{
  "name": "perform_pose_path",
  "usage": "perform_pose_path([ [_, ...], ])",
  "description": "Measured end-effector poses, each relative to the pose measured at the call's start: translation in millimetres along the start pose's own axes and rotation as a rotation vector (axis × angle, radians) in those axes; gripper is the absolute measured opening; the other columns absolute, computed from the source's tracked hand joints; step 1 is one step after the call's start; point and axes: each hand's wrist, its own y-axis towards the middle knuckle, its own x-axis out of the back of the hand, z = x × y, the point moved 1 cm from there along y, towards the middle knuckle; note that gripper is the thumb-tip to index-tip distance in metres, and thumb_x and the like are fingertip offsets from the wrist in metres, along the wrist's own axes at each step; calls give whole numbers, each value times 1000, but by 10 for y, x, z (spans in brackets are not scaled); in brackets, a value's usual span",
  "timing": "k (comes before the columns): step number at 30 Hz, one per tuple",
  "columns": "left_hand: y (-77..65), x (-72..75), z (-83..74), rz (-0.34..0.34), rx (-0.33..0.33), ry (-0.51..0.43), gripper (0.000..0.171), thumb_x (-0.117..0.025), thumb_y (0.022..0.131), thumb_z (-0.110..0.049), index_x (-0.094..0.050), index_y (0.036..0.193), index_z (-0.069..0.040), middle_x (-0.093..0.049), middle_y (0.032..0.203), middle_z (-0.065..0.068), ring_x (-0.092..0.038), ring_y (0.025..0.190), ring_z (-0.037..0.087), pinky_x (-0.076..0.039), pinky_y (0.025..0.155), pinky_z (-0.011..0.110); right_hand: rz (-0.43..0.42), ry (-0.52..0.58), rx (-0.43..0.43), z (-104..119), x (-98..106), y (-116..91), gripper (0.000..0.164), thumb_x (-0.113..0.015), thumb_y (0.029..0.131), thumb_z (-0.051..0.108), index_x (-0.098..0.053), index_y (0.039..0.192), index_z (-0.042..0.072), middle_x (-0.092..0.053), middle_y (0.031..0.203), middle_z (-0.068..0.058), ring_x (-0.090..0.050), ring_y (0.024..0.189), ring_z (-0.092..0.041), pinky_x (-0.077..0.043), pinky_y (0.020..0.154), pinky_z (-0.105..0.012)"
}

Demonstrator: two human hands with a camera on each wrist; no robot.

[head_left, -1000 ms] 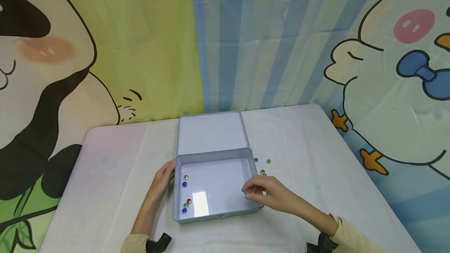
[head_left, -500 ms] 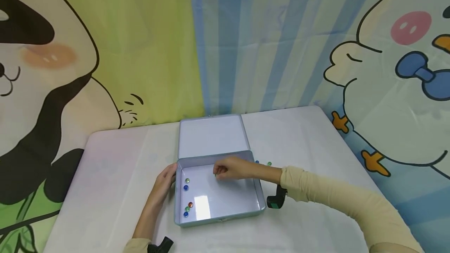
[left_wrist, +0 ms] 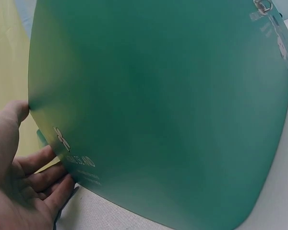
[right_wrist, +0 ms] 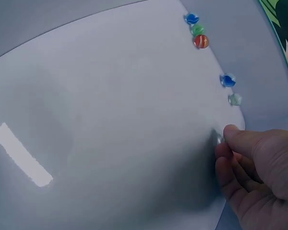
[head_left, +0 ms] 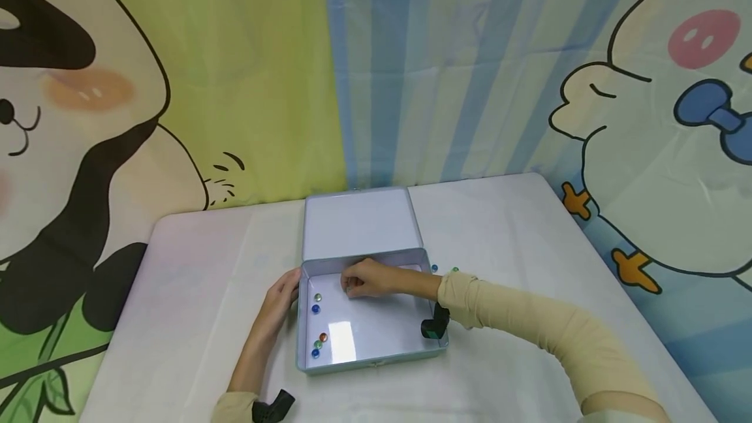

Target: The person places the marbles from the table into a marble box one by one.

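A shallow tin box lies with its lid folded back, green outside and pale within. My left hand holds its left side; in the left wrist view the thumb and fingers grip the green wall. Inside the box's far left part, my right hand pinches a small clear marble, mostly covered by thumb and forefinger. Along the inner left wall rest a pale green marble, a blue marble, an orange-red marble, a green marble and another blue marble.
On the white tablecloth, right of the box, are a blue marble and a green marble, partly behind my right sleeve. Behind the table hangs a printed curtain.
My right hand has moved from the box's right rim leftward into its far left part, carrying the marble. The left hand keeps its hold on the box.
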Motion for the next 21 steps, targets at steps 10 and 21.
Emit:
perform_pose_path([
  [10,13,1,-22,-4,-14,-6,64,-43,100,-52,-44,143,-5,-43,149,19,-44,137,37,-26,121,51,3,-15,-32,-12,-13,55,12,-70,88,11,-68,99,6,-65,83,-2,-49,72,-1,-43,64,-10],
  [21,2,-2,-9,-9,1,-6,65,-44,98,-55,-45,143,-7,-43,150,17,-44,137,37,-25,121,52,-28,57,-28,111,170,-213,26,-69,89,9,-65,114,4,-65,85,-2,-52,72,-2,-47,66,-12],
])
